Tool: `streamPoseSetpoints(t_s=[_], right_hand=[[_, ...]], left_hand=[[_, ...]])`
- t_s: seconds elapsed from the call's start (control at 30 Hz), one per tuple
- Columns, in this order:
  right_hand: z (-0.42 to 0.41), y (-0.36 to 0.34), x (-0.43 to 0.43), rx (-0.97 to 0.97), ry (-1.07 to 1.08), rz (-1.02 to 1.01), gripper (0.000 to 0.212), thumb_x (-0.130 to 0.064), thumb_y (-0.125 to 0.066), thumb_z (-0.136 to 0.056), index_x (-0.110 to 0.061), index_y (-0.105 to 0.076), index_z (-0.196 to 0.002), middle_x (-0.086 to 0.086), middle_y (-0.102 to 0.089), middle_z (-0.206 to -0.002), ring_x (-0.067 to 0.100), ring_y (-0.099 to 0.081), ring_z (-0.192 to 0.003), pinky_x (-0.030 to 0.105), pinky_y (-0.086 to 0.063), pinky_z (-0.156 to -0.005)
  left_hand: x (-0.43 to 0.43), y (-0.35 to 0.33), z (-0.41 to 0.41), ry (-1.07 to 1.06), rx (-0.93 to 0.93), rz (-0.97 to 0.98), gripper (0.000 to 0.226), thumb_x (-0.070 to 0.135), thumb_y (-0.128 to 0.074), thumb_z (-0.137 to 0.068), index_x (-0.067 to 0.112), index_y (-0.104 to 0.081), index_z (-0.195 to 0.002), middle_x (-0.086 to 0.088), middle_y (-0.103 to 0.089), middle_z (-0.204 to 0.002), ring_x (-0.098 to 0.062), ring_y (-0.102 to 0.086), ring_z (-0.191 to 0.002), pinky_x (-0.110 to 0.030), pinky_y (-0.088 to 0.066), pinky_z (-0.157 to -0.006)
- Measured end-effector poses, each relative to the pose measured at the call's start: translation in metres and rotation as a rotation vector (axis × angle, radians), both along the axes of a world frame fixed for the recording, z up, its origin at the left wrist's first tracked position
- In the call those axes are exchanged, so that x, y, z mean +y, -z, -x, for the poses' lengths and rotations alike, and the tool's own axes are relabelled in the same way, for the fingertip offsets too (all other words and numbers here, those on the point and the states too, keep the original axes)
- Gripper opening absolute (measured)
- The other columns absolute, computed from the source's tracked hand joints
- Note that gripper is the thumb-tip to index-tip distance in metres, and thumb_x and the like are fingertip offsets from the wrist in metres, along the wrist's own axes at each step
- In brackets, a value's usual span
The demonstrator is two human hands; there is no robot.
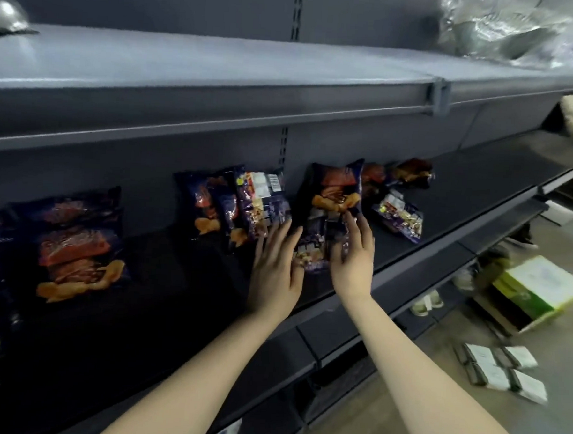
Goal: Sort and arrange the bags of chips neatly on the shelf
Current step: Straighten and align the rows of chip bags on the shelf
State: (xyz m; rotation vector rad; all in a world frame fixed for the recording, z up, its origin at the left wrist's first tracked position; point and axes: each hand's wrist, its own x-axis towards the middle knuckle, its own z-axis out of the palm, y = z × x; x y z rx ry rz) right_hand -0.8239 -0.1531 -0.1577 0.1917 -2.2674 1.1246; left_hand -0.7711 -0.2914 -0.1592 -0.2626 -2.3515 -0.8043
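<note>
Dark purple chip bags with orange chips printed on them lie along a dark shelf (445,205). Between my hands is a small stack of bags (332,199); its top bag stands tilted against the back wall. My right hand (354,257) grips the stack's lower right edge. My left hand (276,266) rests flat with fingers spread against the stack's left side. To the left lean a few bags (232,204), one showing its back label. A large bag (78,242) stands at far left. More bags (400,203) lie flat to the right.
An upper grey shelf (220,67) overhangs, with crumpled clear plastic (514,29) at its right end. On the floor at right sit a green and white carton (540,290) and several small white boxes (502,371). Lower shelves hold shoes (426,302).
</note>
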Motion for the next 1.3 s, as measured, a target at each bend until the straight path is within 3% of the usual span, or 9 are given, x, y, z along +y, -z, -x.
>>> streamPoseSetpoints(t_s=[0.1, 0.23, 0.47, 0.57, 0.63, 0.73, 0.83, 0.97, 1.3], right_hand=[[0.023, 0.005, 0.031, -0.035, 0.039, 0.022, 0.050, -0.009, -0.047, -0.092, -0.017, -0.040, -0.141, 0.010, -0.029, -0.151, 0.030, -0.028, -0.138, 0.055, -0.034, -0.105], [0.046, 0.010, 0.058, -0.096, 0.025, -0.018, 0.058, -0.005, -0.053, -0.088, -0.018, -0.038, -0.143, 0.010, -0.024, -0.153, 0.030, -0.024, -0.141, 0.048, -0.036, -0.107], [0.090, 0.019, 0.083, -0.101, -0.228, -0.345, 0.078, 0.005, -0.066, -0.076, -0.022, -0.039, -0.143, 0.010, -0.019, -0.155, 0.028, -0.020, -0.143, 0.044, -0.036, -0.109], [0.108, 0.018, 0.088, -0.022, -0.365, -0.597, 0.078, 0.004, -0.065, -0.075, -0.022, -0.038, -0.143, 0.014, -0.018, -0.155, 0.033, -0.016, -0.144, 0.051, -0.026, -0.113], [0.115, 0.016, 0.090, -0.024, -0.465, -0.748, 0.081, 0.001, -0.060, -0.079, -0.028, -0.028, -0.147, 0.008, -0.007, -0.158, 0.027, -0.002, -0.146, 0.045, -0.008, -0.118], [0.124, 0.015, 0.090, 0.024, -0.556, -0.833, 0.082, -0.004, -0.060, -0.080, -0.031, -0.023, -0.148, 0.004, -0.005, -0.159, 0.023, 0.006, -0.146, 0.048, 0.001, -0.114], [0.135, 0.018, 0.079, 0.063, -0.573, -0.822, 0.084, -0.003, -0.065, -0.073, -0.029, -0.032, -0.145, 0.007, -0.026, -0.153, 0.027, -0.008, -0.146, 0.054, -0.001, -0.111], [0.143, 0.030, 0.060, 0.091, -0.520, -0.768, 0.087, -0.020, -0.085, -0.057, -0.031, -0.043, -0.133, 0.004, -0.051, -0.134, 0.029, -0.038, -0.132, 0.067, -0.020, -0.103], [0.147, 0.032, 0.059, 0.091, -0.526, -0.686, 0.079, -0.027, -0.086, -0.056, -0.025, -0.054, -0.128, 0.008, -0.057, -0.126, 0.032, -0.050, -0.122, 0.065, -0.020, -0.104]], left_hand=[[0.031, -0.014, 0.022, 0.028, 0.002, 0.015, 0.056, 0.019, -0.038, -0.086, 0.017, -0.036, -0.141, -0.001, -0.031, -0.151, -0.006, -0.008, -0.141, -0.036, -0.016, -0.115], [0.067, -0.019, 0.056, -0.025, -0.093, 0.171, 0.057, 0.023, -0.046, -0.086, 0.011, -0.038, -0.140, -0.009, -0.036, -0.149, -0.026, -0.027, -0.140, -0.038, -0.016, -0.114], [0.083, -0.027, 0.099, -0.179, -0.226, 0.465, 0.064, 0.031, -0.061, -0.081, 0.014, -0.041, -0.138, -0.007, -0.044, -0.143, -0.025, -0.038, -0.132, -0.045, -0.019, -0.114], [0.077, -0.032, 0.111, -0.200, -0.395, 0.525, 0.071, 0.043, -0.055, -0.086, 0.019, -0.025, -0.145, -0.005, -0.027, -0.152, -0.028, -0.029, -0.136, -0.045, -0.025, -0.112], [0.069, -0.029, 0.114, -0.199, -0.482, 0.582, 0.073, 0.051, -0.046, -0.089, 0.021, -0.016, -0.148, -0.003, -0.018, -0.155, -0.029, -0.025, -0.138, -0.044, -0.024, -0.112], [0.049, -0.014, 0.107, -0.176, -0.549, 0.709, 0.080, 0.068, -0.014, -0.087, 0.020, -0.003, -0.150, -0.001, -0.011, -0.158, -0.027, -0.023, -0.140, -0.042, -0.018, -0.115], [0.031, -0.003, 0.099, -0.177, -0.536, 0.808, 0.102, 0.078, 0.015, -0.073, 0.015, -0.009, -0.150, -0.004, -0.019, -0.156, -0.028, -0.027, -0.138, -0.042, -0.016, -0.115], [0.025, 0.000, 0.098, -0.226, -0.484, 0.791, 0.102, 0.081, -0.002, -0.078, 0.009, -0.031, -0.144, -0.008, -0.041, -0.146, -0.031, -0.043, -0.128, -0.046, -0.028, -0.109], [0.024, 0.003, 0.103, -0.242, -0.550, 0.801, 0.108, 0.087, -0.015, -0.066, 0.021, 0.000, -0.150, 0.002, -0.012, -0.157, -0.028, -0.022, -0.139, -0.046, -0.008, -0.115]])
